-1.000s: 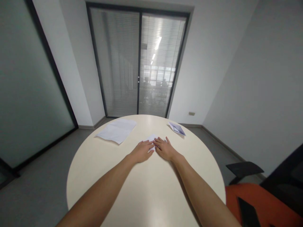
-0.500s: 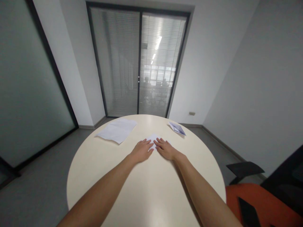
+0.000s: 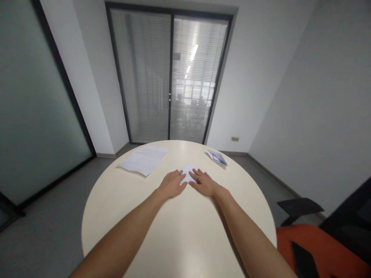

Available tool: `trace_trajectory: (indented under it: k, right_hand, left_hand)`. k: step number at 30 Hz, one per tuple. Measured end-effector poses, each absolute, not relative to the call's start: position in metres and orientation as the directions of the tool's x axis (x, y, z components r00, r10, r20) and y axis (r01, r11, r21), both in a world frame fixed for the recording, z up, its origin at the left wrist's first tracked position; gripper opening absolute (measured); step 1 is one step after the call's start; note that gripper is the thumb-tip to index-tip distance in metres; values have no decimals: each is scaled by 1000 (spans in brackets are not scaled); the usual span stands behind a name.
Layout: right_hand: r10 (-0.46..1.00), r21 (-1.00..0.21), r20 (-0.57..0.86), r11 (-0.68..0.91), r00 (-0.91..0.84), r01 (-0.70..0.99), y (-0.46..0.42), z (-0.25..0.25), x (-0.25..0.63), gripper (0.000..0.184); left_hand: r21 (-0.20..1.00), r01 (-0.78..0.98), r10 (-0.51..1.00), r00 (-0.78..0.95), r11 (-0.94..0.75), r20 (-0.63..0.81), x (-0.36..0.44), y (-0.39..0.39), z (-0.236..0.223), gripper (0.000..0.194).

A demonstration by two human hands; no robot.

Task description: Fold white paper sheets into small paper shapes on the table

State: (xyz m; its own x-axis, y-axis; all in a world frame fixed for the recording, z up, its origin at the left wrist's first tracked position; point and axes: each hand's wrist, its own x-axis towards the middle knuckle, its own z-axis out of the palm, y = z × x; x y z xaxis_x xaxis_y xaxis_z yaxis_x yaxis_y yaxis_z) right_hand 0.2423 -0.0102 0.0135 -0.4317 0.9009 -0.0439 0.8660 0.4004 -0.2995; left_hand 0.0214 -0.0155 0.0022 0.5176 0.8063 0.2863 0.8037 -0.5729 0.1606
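A small folded white paper (image 3: pixel 188 172) lies near the middle of the round cream table (image 3: pixel 121 216). My left hand (image 3: pixel 172 183) rests flat on its left part, fingers stretched out. My right hand (image 3: pixel 204 182) lies flat on its right part, fingers spread. Both hands press the paper onto the table, and most of the paper is hidden beneath them.
A stack of white sheets (image 3: pixel 143 159) lies at the table's far left. A folded paper shape (image 3: pixel 216 157) sits at the far right edge. An orange and black chair (image 3: pixel 321 247) stands at the lower right. Glass doors with blinds (image 3: pixel 169 77) are behind the table.
My hands have slid slightly apart on the folded paper, so a little more of it shows between them.
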Motion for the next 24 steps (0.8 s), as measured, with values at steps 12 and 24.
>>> trace_trajectory:
  k: [12,24]
  right_hand:
    - [801,-325,154,593,-578,736,-12,19,245,63]
    - [785,-318,235,619,-573,718,-6,18,250,40]
  left_hand:
    - [195,787,796,514,-586,319,21,-14,4,42]
    - [159,798,786,501,-582,363,19,-12,2,38]
